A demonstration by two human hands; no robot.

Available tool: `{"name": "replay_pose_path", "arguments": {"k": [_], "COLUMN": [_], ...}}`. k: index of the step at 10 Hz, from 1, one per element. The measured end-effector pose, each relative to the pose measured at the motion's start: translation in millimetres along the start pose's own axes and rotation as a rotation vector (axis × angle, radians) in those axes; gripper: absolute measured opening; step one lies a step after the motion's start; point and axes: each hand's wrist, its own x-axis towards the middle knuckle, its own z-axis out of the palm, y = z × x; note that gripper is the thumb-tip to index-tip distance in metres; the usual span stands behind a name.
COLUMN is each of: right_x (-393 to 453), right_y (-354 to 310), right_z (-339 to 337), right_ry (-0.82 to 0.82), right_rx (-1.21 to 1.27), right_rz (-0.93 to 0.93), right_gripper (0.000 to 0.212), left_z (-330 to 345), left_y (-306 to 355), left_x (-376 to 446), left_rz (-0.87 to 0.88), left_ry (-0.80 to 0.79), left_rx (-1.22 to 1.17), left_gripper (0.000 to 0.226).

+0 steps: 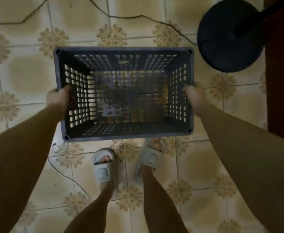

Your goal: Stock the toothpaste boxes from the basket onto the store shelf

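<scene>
A dark slotted basket (123, 94) is held level above a patterned tile floor (28, 71), gripped at its 9 o'clock rim by the left hand (59, 98) and at its 3 o'clock rim by the right hand (195, 96). Only bare mesh is seen inside it. Two pale slippers (104, 167) are seen at 6 o'clock, a round black stand base (228, 36) at 2 o'clock, and a thin cable (87, 12) at 12 o'clock.

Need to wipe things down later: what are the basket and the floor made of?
Basket: looks like moulded dark grey plastic, matte, with a grid of punched holes in walls and bottom. Floor: probably glazed ceramic tile, given grout lines, printed floral pattern and slight sheen.
</scene>
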Motion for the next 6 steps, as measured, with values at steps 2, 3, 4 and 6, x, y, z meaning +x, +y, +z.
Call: {"name": "replay_pose_path", "arguments": {"k": [2, 3, 4, 6], "right_x": [42, 49, 43, 6], "right_y": [-10, -10, -16, -51], "right_z": [31, 33, 29, 19], "right_ry": [-0.021, -0.039, -0.085, -0.020], "right_rx": [-0.030, -0.052, -0.110, -0.320], "right_rz": [-0.067, -0.085, -0.030, -0.061], "right_gripper": [0.026, 0.026, 0.036, 0.066], "left_z": [10, 10, 7, -5], "left_y": [-6, -8, -3, 47], "left_x": [37, 41, 31, -8], "left_rz": [-0.042, -0.055, -0.037, 0.202], "left_ry": [-0.038, -0.064, -0.055, 0.013], "left_rx": [-0.023, -0.015, 0.071, 0.315], "left_gripper": [0.024, 0.027, 0.043, 0.067]}}
